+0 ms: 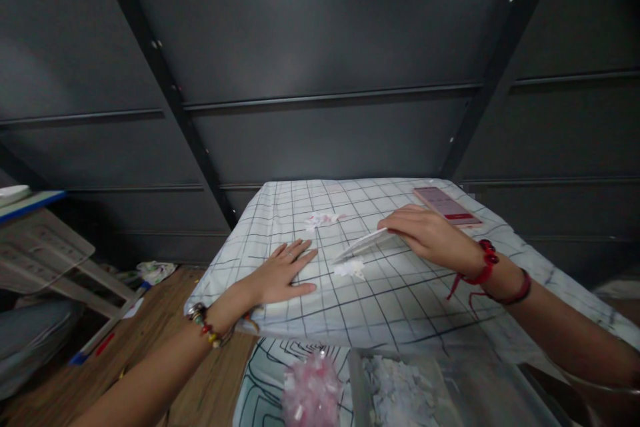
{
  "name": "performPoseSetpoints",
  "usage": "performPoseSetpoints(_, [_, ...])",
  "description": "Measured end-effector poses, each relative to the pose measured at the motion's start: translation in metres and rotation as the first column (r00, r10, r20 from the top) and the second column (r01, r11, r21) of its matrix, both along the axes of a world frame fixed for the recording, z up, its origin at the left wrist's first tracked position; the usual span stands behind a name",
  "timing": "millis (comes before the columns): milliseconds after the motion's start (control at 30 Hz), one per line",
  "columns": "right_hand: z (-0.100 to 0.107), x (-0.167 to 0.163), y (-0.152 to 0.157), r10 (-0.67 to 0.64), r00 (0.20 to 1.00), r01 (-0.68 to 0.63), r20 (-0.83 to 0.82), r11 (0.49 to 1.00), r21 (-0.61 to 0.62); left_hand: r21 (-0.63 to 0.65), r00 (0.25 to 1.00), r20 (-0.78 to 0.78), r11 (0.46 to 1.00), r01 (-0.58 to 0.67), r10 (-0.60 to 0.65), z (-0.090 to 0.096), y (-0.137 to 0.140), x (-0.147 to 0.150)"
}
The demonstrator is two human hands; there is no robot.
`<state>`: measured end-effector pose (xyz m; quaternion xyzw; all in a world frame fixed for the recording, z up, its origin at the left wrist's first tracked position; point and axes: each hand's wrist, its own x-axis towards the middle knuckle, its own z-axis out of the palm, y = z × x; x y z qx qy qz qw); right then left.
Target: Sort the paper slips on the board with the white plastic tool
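My left hand [283,275] lies flat on the white cloth with dark grid lines [395,307], fingers spread and nothing in them. Between the thumb and fingers of my right hand [431,235] is a thin, flat white card [364,244], held at a slant. Its lower edge comes down beside a small heap of white scraps [351,269]; whether it touches them I cannot tell. Farther back lies another small cluster of white and pink scraps [323,220]. A pink flat rectangle, seemingly a phone [447,205], rests beyond my right hand.
Below the table's front edge are a see-through box [356,387] with many pale scraps [400,387] and a pink, shiny plastic bundle [313,390]. A small blue-edged desk [35,203] stands left. Dark panels [325,140] rise behind the table.
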<state>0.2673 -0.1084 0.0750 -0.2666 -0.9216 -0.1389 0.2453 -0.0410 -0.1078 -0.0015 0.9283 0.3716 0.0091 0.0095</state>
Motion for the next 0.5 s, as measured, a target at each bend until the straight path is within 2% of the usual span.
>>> performPoseSetpoints(233, [0.003, 0.022, -0.022, -0.043, 0.999, 0.04, 0.024, 0.992, 0.12, 0.033, 0.998, 0.053, 0.999, 0.019, -0.021, -0.004, 0.002, -0.001])
performPoseSetpoints(500, [0.002, 0.01, -0.032, -0.09, 0.985, 0.065, 0.148, 0.984, 0.165, 0.056, 0.996, 0.083, 0.998, 0.025, -0.029, -0.008, 0.002, -0.003])
